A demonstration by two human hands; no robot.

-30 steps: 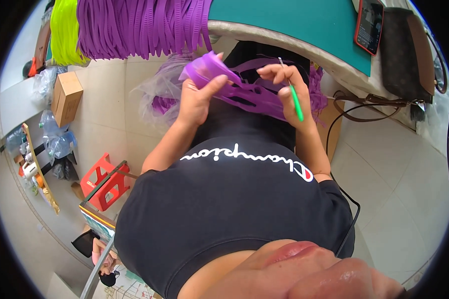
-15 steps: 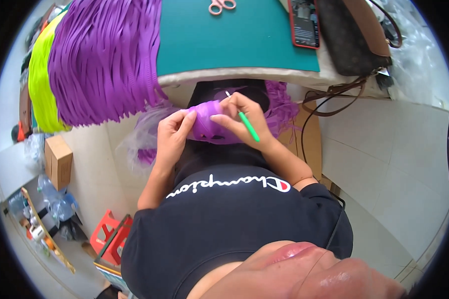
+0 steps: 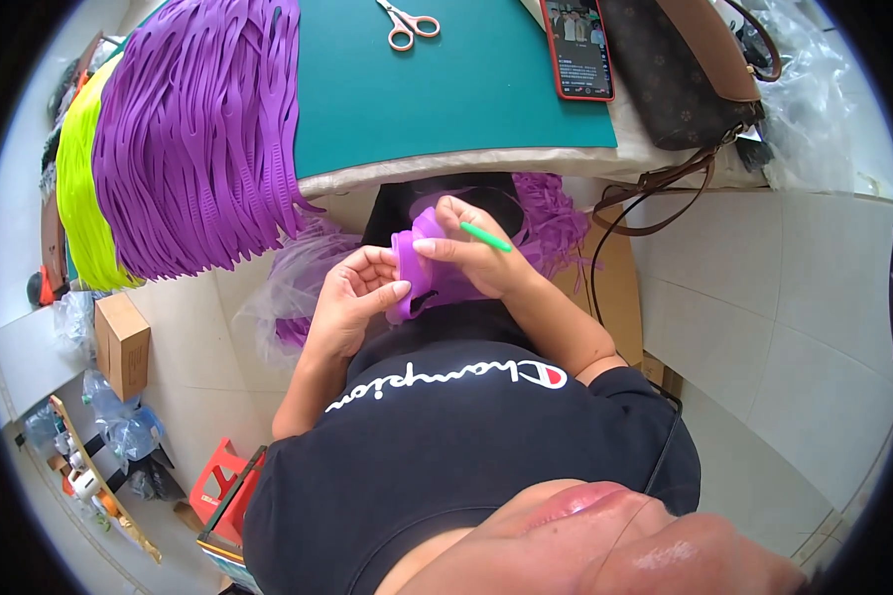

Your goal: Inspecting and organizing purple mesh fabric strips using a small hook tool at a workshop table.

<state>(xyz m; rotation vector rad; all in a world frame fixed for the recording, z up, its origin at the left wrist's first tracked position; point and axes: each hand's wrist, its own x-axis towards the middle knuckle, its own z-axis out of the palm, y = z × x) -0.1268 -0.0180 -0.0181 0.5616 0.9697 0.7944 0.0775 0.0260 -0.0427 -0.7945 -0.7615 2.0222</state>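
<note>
Over my lap, a soft, shiny purple rubbery piece [image 3: 407, 297] is held between both hands, showing as an upright band with a looped fold. My left hand [image 3: 352, 293] is closed on its left edge, thumb in front and fingers behind. My right hand [image 3: 476, 253] grips a slim tool with a green handle [image 3: 486, 236]; its tip is hidden behind the fingers. The right thumb also presses on the purple piece's right side. Below and behind the hands lies more purple material in clear plastic [image 3: 313, 253], with a purple stringy bunch [image 3: 554, 213] to the right.
Many purple rubbery straps [image 3: 203, 129] hang over the table's left edge, beside yellow-green ones [image 3: 77, 188]. On the green mat [image 3: 446, 109] are scissors [image 3: 407, 25] and a phone [image 3: 580, 50]. A brown handbag [image 3: 665, 69] stands right; its strap hangs down. A carton [image 3: 122, 342] and red stool [image 3: 223, 486] are left.
The purple piece has turned from a broad, wrapped shape to a narrower upright band. My left hand has shifted lower along it. The tool's tip has gone out of sight. The view has tilted slightly.
</note>
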